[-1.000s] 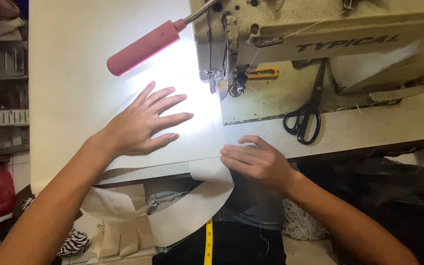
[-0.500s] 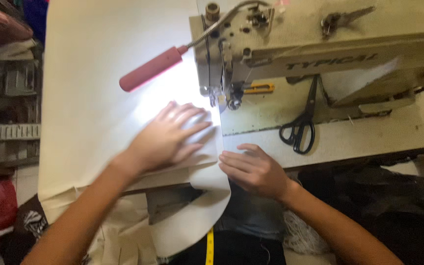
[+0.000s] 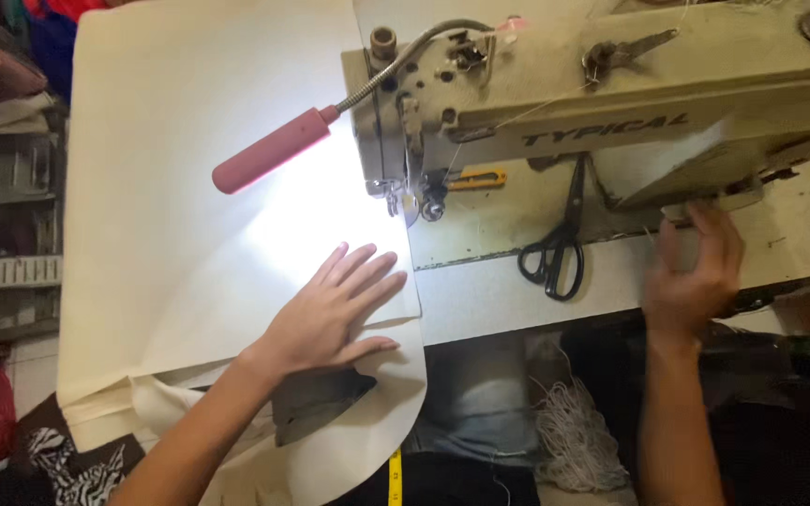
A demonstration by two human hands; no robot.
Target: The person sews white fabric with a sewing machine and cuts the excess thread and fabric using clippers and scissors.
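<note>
The cream fabric (image 3: 189,187) is the largest thing here, a broad sheet spread over the left of the surface (image 3: 508,300) and drooping off its near edge in folded layers. It looks light, soft and limp, likely to slide and wrinkle easily, so flat pressure or a pinch at an edge or fold seems the surest way to take it. The sewing machine (image 3: 611,103) stands at the right, its needle area just past the cloth's right edge, with a pink lamp (image 3: 269,161) on a gooseneck throwing light onto the fabric. The left hand (image 3: 330,314) lies flat and unclenched on the cloth near the front edge, fingers spread, pressing rather than gripping. The right hand (image 3: 696,276) is blurred beneath the machine's right end; whether it grips anything cannot be told. Black scissors (image 3: 555,248) lie on the surface under the machine arm, and a small yellow tool (image 3: 478,178) sits near the needle. No container shows
</note>
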